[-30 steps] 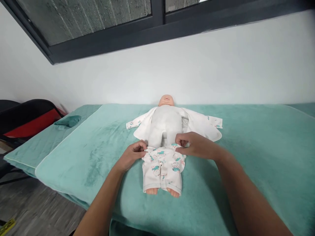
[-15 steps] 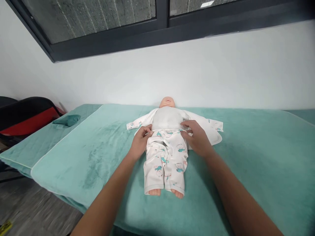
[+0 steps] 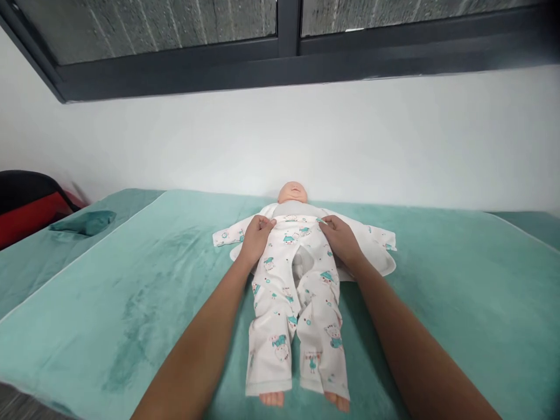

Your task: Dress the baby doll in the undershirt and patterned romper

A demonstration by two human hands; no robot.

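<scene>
A baby doll (image 3: 293, 192) lies on its back, its head toward the wall and its toes toward me. White printed pants (image 3: 275, 280) cover its legs and reach up over the belly, with an open slit at the crotch. My left hand (image 3: 258, 236) pinches the left side of the waistband, and my right hand (image 3: 341, 236) pinches the right side. Under the doll a white printed shirt (image 3: 367, 251) is spread open, both sleeves stretched outward. Only a strip of the doll's pale chest shows above the waistband.
A green velvety cover (image 3: 175, 280) spreads under the doll. A small green pillow-like piece (image 3: 85, 223) lies at the left, near a black and red chair (image 3: 32, 201). Behind stand a white wall (image 3: 196, 146) and a dark window frame (image 3: 175, 73).
Both hands have pulled the waistband up from the doll's hips over its belly. The pants are stretched longer and the crotch slit gapes wider. The view has shifted slightly.
</scene>
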